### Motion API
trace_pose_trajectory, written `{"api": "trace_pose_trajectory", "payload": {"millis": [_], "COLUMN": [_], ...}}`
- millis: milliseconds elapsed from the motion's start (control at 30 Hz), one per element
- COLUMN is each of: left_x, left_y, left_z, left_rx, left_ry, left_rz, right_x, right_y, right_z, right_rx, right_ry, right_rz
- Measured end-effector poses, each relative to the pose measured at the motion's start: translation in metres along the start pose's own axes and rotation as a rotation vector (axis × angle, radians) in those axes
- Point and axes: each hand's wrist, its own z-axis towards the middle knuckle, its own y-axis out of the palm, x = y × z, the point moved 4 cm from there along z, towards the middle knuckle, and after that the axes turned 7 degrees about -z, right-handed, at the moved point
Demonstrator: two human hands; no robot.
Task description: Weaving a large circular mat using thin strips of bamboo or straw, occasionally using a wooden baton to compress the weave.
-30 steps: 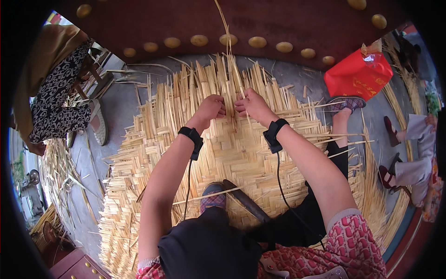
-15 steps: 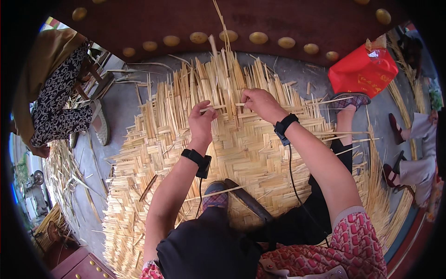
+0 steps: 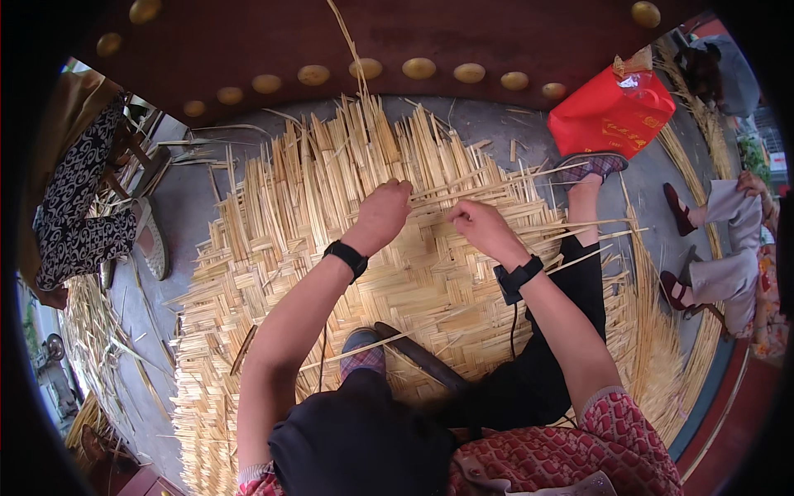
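Observation:
A large woven mat [image 3: 413,281] of pale, split reed strips lies on the floor before me, its loose ends fanning out at the far side. My left hand [image 3: 383,218] is palm down near the mat's far middle, fingers closed at the end of a crosswise reed strip [image 3: 451,192]. Just right of it and slightly nearer me, my right hand [image 3: 488,231] hovers low over the weave. Its fingers are curled together, and whatever is between them cannot be made out. Both wrists wear black bands.
A dark flat bar [image 3: 422,357] lies on the mat beside my shoe [image 3: 362,354]. Beyond the mat stands a dark red panel with gold studs [image 3: 418,68]. A red bag [image 3: 614,112] is at the far right. Seated people flank both sides, with loose reeds [image 3: 107,331] at left.
My left hand has moved right across the mat and turned palm down, closing its fingers. My right hand has come nearer to me, below the crosswise strip. The view has shifted slightly.

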Motion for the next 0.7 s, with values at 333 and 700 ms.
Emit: {"api": "trace_pose_trajectory", "payload": {"millis": [333,700], "left_x": [-0.01,-0.022], "left_y": [-0.016,-0.004], "left_z": [0.002,-0.035], "left_rx": [-0.259,0.371], "left_ry": [-0.27,-0.413], "left_rz": [-0.627,-0.99], "right_x": [0.036,0.007], "right_y": [0.02,0.003], "right_z": [0.066,0.102], "right_rx": [0.048,-0.362], "right_ry": [-0.221,0.089], "right_rz": [0.008,0.491]}}
